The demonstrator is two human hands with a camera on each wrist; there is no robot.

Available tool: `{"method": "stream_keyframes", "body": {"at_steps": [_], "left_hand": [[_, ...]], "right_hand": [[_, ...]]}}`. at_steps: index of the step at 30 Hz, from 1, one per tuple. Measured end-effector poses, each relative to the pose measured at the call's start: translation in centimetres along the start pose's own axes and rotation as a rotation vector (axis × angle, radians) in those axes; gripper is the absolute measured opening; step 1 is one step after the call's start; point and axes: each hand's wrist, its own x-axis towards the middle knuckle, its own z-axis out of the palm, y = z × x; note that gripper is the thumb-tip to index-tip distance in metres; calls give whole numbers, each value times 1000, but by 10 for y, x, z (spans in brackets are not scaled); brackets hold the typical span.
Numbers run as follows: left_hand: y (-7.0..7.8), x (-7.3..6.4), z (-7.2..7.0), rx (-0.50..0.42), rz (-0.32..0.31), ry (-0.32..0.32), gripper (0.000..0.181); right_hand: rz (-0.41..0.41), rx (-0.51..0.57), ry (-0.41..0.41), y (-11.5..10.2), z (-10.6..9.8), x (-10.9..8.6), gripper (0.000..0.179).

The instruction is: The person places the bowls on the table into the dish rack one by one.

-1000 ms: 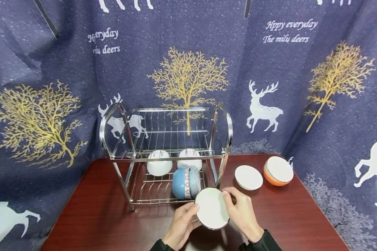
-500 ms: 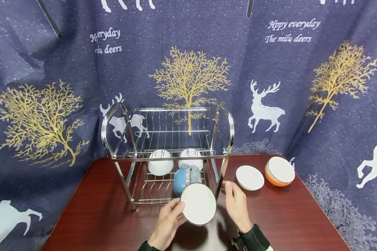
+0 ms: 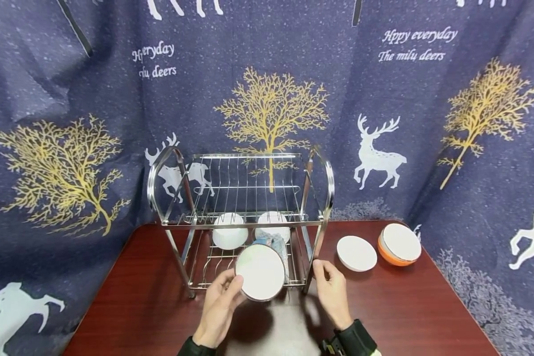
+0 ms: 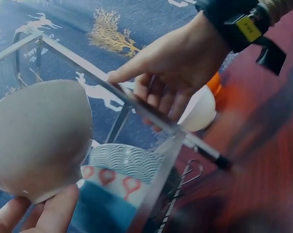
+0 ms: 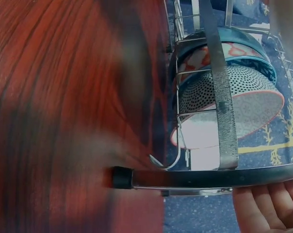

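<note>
L hand (image 3: 218,306) grips the white bowl (image 3: 260,272) by its left edge; R hand (image 3: 331,291) holds the near R leg of the rack (image 3: 244,226). From the head cam, the white bowl's held up just on the near side of the lower shelf, hiding most of what's behind.

L wrist cam: blue bowl (image 4: 105,206) and wave-patterned bowl (image 4: 124,158) show past it; its left side's cut off, only some L fingers in view.

R wrist cam: R fingers partly hidden by a rack bar, table (image 5: 54,97) blurry.

Vs 1 sec ago: both hands had the white bowl; now just L, & it's moved left.
</note>
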Motion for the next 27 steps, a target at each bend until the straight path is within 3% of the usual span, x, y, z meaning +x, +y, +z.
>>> {"method": "stream_keyframes", "body": {"at_steps": [4,10,15,20,27], "left_hand": [[7,4,2,88,54,109,31],[12,9,2,372,160,326,42],[9,16,-4,556,284,441,51],[1,24,-9,688,379,513,56],[-6,32,-12,832,416,535,62]], "right_hand": [[-16,8,9,0,0,0,19],[-29,-22,5,1,1,1,21],[-29,-35,-3,0,0,1,21],[-24,-44,-4,-1,0,0,22],[-28,-33,4,-3,1,1,22]]}}
